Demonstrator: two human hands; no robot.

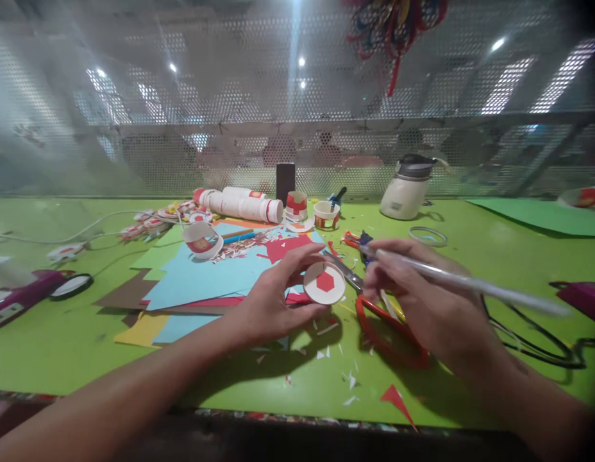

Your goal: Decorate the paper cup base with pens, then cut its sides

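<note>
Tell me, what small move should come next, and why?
Perhaps bring the silver pen in the right hand to the white disc: the left hand holds it, red hexagon facing the camera, and the pen is apart from it.

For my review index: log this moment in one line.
left hand: holds round white piece with red hexagon | right hand: holds slim silver tool | nearby: scissors, blue paper

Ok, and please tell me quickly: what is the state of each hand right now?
Left hand: closed, holding the white round piece between thumb and fingers.
Right hand: closed, holding the pen.
</note>
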